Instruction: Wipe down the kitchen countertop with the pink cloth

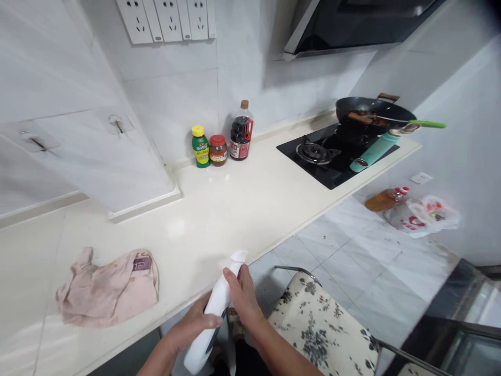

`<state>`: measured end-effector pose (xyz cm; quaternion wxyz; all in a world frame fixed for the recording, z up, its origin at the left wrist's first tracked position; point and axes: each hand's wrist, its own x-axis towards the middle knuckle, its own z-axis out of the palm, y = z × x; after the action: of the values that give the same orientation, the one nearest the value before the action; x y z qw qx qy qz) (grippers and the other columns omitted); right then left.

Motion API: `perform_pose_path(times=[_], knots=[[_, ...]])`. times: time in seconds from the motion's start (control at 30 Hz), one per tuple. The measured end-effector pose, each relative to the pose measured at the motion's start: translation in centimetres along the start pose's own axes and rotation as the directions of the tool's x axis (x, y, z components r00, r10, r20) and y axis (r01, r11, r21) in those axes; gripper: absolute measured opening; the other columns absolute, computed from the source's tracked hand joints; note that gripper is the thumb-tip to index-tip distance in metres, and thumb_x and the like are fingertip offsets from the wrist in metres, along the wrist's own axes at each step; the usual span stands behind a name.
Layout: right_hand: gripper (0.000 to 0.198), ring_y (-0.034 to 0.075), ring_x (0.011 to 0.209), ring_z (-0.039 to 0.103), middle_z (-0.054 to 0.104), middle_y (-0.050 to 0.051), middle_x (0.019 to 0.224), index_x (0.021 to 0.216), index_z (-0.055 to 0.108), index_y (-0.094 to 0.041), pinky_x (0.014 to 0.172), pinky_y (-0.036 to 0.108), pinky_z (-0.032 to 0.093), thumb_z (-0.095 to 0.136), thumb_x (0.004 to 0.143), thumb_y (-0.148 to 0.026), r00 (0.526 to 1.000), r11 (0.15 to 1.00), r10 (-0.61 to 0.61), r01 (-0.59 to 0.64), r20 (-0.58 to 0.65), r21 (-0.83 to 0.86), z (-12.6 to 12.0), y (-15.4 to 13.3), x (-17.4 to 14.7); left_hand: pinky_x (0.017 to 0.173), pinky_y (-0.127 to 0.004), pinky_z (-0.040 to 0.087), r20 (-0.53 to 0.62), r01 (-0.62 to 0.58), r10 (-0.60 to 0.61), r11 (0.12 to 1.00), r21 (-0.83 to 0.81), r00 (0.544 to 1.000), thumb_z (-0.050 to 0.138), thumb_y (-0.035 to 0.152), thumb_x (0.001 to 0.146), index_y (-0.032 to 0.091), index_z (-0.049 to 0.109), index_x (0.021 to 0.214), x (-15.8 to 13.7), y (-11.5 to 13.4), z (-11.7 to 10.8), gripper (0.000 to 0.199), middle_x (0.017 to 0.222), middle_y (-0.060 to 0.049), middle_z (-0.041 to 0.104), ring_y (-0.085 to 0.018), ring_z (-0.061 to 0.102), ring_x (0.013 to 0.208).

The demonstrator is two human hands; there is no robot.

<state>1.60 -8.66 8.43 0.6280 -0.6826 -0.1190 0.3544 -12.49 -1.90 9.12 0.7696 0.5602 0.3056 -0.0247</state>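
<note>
A tall white bottle (216,301) with a dark label along its side is held tilted over the front edge of the counter. My left hand (197,319) wraps around its lower body. Higher up, my right hand (241,292) grips it close to its white top; part of the neck is hidden by the fingers. On the counter to the left lies a crumpled pink cloth (109,287) with a small purple patch, apart from both hands.
Against the wall stand a green squeeze bottle (201,149), a red-lidded jar (218,151) and a dark sauce bottle (241,133). A wok (373,112) and a teal cylinder (376,151) sit on the gas hob (332,175). A floral chair (317,324) stands below, right.
</note>
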Motion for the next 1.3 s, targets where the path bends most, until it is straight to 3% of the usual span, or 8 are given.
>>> perform_pose_path(times=[0.43, 0.73, 0.87, 1.1, 1.3], knots=[[0.033, 0.019, 0.080, 0.057, 0.058, -0.002, 0.083, 0.092, 0.050, -0.024, 0.072, 0.030, 0.048, 0.062, 0.082, -0.053, 0.996, 0.999, 0.052, -0.053, 0.067, 0.002, -1.9, -0.4, -0.2, 0.068, -0.027, 0.036, -0.005, 0.049, -0.050, 0.998, -0.050, 0.999, 0.073, 0.039, 0.062, 0.018, 0.059, 0.127, 0.6, 0.4, 1.8, 0.069, 0.092, -0.002, 0.064, -0.017, 0.049, 0.079], [0.033, 0.018, 0.075, 0.055, 0.056, -0.003, 0.078, 0.087, 0.047, -0.025, 0.067, 0.031, 0.046, 0.061, 0.081, -0.054, 0.999, 0.999, -0.018, 0.020, 0.031, -0.049, -3.2, -1.7, 0.5, 0.072, -0.028, 0.038, 0.009, -0.008, 0.008, 0.999, -0.049, 1.000, 0.075, 0.041, 0.060, 0.017, 0.061, 0.122, 1.7, 1.0, 3.0, 0.068, 0.094, -0.003, 0.064, -0.018, 0.049, 0.083], [0.032, 0.018, 0.075, 0.055, 0.056, -0.003, 0.078, 0.087, 0.048, -0.024, 0.068, 0.031, 0.046, 0.060, 0.081, -0.054, 0.999, 0.998, -0.034, 0.035, 0.009, -0.060, -3.9, -1.8, 1.2, 0.065, -0.027, 0.035, 0.020, 0.010, -0.009, 1.000, -0.017, 1.000, 0.075, 0.044, 0.060, 0.016, 0.060, 0.121, 2.5, 1.0, 3.3, 0.069, 0.088, -0.002, 0.060, -0.016, 0.046, 0.075], [0.029, 0.019, 0.074, 0.054, 0.057, -0.002, 0.076, 0.084, 0.051, -0.024, 0.068, 0.031, 0.044, 0.060, 0.083, -0.051, 0.998, 0.996, -0.037, 0.034, -0.045, -0.081, -4.7, -2.1, 2.1, 0.066, -0.027, 0.035, 0.012, 0.007, -0.007, 1.000, 0.023, 1.000, 0.074, 0.045, 0.062, 0.016, 0.066, 0.109, 3.8, 1.4, 4.0, 0.056, 0.083, -0.001, 0.056, -0.014, 0.041, 0.073], [0.030, 0.018, 0.070, 0.051, 0.054, -0.003, 0.071, 0.079, 0.049, -0.024, 0.064, 0.031, 0.042, 0.058, 0.084, -0.053, 0.999, 0.993, -0.036, 0.031, -0.038, -0.113, -5.2, -1.9, 2.9, 0.063, -0.026, 0.035, -0.003, 0.017, -0.018, 1.000, -0.025, 1.000, 0.075, 0.048, 0.060, 0.016, 0.063, 0.117, 4.6, 1.3, 4.5, 0.066, 0.080, 0.000, 0.055, -0.013, 0.042, 0.071]])
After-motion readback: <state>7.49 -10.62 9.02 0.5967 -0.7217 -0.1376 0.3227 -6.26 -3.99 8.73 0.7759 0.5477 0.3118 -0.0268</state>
